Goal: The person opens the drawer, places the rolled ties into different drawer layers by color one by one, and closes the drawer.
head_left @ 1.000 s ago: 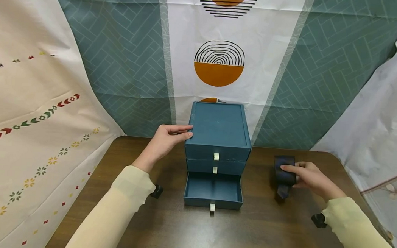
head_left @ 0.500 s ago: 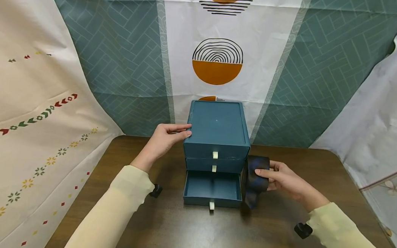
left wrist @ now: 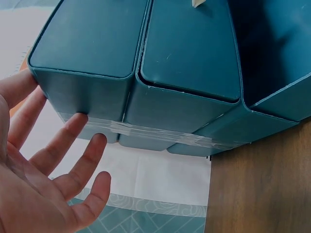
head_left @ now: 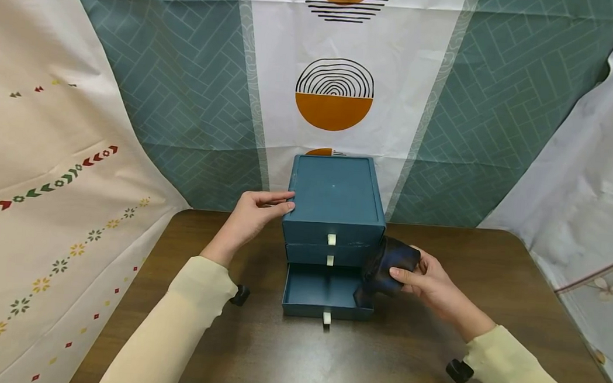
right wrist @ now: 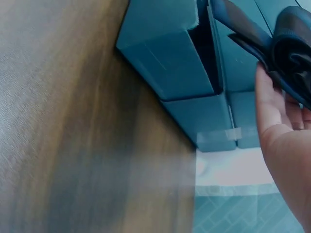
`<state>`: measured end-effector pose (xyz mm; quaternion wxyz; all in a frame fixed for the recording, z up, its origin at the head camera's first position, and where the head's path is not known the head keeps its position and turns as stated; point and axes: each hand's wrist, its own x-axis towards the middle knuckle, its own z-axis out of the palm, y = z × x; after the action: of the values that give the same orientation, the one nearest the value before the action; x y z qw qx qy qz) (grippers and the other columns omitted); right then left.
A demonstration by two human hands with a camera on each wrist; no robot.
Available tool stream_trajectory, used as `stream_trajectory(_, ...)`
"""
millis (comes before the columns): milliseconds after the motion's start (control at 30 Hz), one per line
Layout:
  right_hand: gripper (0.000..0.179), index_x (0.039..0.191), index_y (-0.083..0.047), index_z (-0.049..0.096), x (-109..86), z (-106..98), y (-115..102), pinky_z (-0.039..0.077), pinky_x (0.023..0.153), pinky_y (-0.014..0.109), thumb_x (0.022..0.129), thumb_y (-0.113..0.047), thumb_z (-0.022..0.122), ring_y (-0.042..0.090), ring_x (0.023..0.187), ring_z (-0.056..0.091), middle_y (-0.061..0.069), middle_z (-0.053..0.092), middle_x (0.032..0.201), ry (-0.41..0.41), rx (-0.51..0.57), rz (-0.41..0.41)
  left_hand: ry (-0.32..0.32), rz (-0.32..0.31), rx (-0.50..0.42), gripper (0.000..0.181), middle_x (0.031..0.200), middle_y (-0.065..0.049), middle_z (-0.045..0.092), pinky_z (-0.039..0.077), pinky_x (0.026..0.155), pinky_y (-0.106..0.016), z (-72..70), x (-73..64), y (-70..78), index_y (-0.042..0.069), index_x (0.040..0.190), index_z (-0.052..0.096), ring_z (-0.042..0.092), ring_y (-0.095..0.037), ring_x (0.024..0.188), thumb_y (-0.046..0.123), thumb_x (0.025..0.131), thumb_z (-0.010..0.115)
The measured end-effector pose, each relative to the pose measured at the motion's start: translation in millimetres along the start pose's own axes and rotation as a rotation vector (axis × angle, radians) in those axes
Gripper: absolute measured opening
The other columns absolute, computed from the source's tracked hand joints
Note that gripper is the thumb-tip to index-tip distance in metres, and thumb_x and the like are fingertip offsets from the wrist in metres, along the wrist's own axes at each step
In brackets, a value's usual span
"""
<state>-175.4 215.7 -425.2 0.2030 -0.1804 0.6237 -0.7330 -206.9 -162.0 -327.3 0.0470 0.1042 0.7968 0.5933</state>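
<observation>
A dark, blue-striped necktie (head_left: 398, 259), rolled up with a loose pointed end, is in my right hand (head_left: 432, 288), gripped between thumb and fingers. It is at the right side of a blue drawer cabinet (head_left: 338, 187), and its loose end hangs over the right part of the pulled-out bottom drawer (head_left: 304, 310). In the right wrist view the coil of the necktie (right wrist: 291, 43) shows end-on above the fingers. My left hand (head_left: 249, 220) touches the cabinet's upper left edge. Its fingers (left wrist: 73, 128) are spread and loosely bent along the side wall in the left wrist view.
The two upper drawers, with pale pull tabs (head_left: 332, 239), are closed. Clear tape (left wrist: 146, 132) runs along the cabinet's side. The cabinet stands on a brown wooden table (head_left: 254, 352), before a green and white patterned cloth (head_left: 202, 91).
My right hand has carried the necktie leftward from the table's right side to the bottom drawer, tilting it so the loose end points left. My left hand stays on the cabinet.
</observation>
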Motion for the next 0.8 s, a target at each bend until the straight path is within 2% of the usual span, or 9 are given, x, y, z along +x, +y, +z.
stream_trajectory(200, 0.036, 0.120, -0.010, 0.049, 0.6, 11.5, 12.4, 0.056, 0.077, 0.029, 0.089, 0.008, 0.053, 0.010, 0.094, 0.065, 0.000, 0.063, 0.108, -0.023, 0.018, -0.103, -0.002, -0.011, 0.016, 0.040, 0.127, -0.006, 0.061, 0.044, 0.101, -0.041, -0.4, 0.2, 0.1, 0.013, 0.127, 0.060, 0.056, -0.020, 0.118, 0.025, 0.089, 0.065)
stream_trajectory(333, 0.042, 0.123, -0.007, 0.050, 6.9, 24.5, 23.3, 0.056, 0.079, 0.028, 0.085, 0.007, 0.061, 0.011, 0.096, 0.065, 0.001, 0.062, 0.111, 0.012, -0.061, -0.123, 0.006, -0.018, 0.035, 0.040, 0.126, -0.004, 0.062, 0.044, 0.101, -0.041, -0.3, 0.5, 0.4, 0.016, 0.126, 0.061, 0.056, -0.019, 0.117, 0.027, 0.088, 0.065)
stream_trajectory(500, 0.049, 0.123, -0.005, 0.050, 15.3, 41.4, 32.3, 0.057, 0.077, 0.031, 0.080, -0.011, 0.073, 0.016, 0.092, 0.068, 0.002, 0.064, 0.106, 0.100, -0.242, -0.016, 0.005, -0.020, 0.036, 0.040, 0.126, -0.004, 0.062, 0.044, 0.101, -0.042, -0.1, 0.3, -0.1, 0.016, 0.127, 0.061, 0.056, -0.020, 0.117, 0.027, 0.088, 0.065)
stream_trajectory(533, 0.050, 0.121, -0.006, 0.050, 16.3, 44.3, 33.5, 0.056, 0.072, 0.027, 0.079, -0.016, 0.075, 0.015, 0.084, 0.067, 0.003, 0.064, 0.096, 0.116, -0.285, 0.018, 0.005, -0.021, 0.035, 0.040, 0.125, -0.004, 0.062, 0.044, 0.101, -0.042, 0.1, 0.3, -0.2, 0.015, 0.126, 0.061, 0.057, -0.020, 0.117, 0.027, 0.088, 0.066)
stream_trajectory(600, 0.048, 0.110, -0.004, 0.050, 18.5, 49.0, 35.5, 0.050, 0.061, 0.022, 0.077, -0.023, 0.078, 0.009, 0.068, 0.058, 0.002, 0.054, 0.078, 0.139, -0.347, 0.069, 0.001, -0.019, 0.030, 0.040, 0.125, -0.005, 0.062, 0.044, 0.101, -0.042, 0.4, 0.6, -0.7, 0.015, 0.127, 0.061, 0.057, -0.021, 0.117, 0.027, 0.088, 0.066)
stream_trajectory(633, 0.047, 0.103, -0.003, 0.048, 19.6, 51.2, 36.1, 0.044, 0.056, 0.021, 0.076, -0.026, 0.079, 0.007, 0.061, 0.048, 0.001, 0.046, 0.072, 0.152, -0.374, 0.089, 0.000, -0.018, 0.031, 0.040, 0.125, -0.005, 0.063, 0.044, 0.101, -0.042, 0.4, 0.5, -0.6, 0.015, 0.127, 0.061, 0.057, -0.021, 0.117, 0.027, 0.088, 0.065)
stream_trajectory(733, 0.050, 0.088, -0.004, 0.042, 23.8, 57.0, 36.5, 0.029, 0.050, 0.025, 0.073, -0.032, 0.080, 0.010, 0.057, 0.024, 0.003, 0.024, 0.067, 0.196, -0.441, 0.120, 0.001, -0.014, 0.030, 0.040, 0.126, -0.005, 0.062, 0.044, 0.102, -0.042, 0.0, 0.5, -0.8, 0.015, 0.127, 0.061, 0.057, -0.021, 0.117, 0.026, 0.088, 0.065)
stream_trajectory(800, 0.048, 0.085, -0.003, 0.043, 26.8, 60.8, 36.0, 0.031, 0.050, 0.024, 0.073, -0.032, 0.080, 0.011, 0.057, 0.029, 0.004, 0.031, 0.066, 0.215, -0.450, 0.140, 0.004, -0.012, 0.034, 0.040, 0.126, -0.005, 0.062, 0.044, 0.102, -0.042, 0.4, 0.6, -0.7, 0.015, 0.127, 0.061, 0.057, -0.021, 0.117, 0.027, 0.088, 0.065)
